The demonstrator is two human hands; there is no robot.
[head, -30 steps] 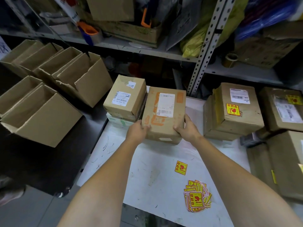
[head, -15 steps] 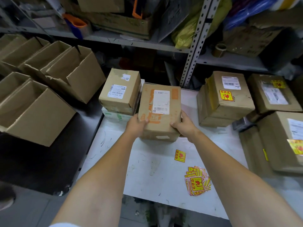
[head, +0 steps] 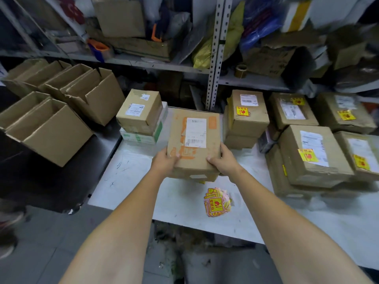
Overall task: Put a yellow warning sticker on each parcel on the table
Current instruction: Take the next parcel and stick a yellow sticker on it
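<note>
Dimly lit; scuffed white worktop against grey metal shelving with perforated upright, crammed with clutter; grey floor below, empty open cartons at left

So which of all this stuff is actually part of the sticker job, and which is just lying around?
Part of the job: the held parcel, no sticker yet; the pile of yellow stickers; the unstickered parcel at left; the stickered parcels at right.
Just lying about: the open cartons; the tape roll and yellow bag on the shelves.
</note>
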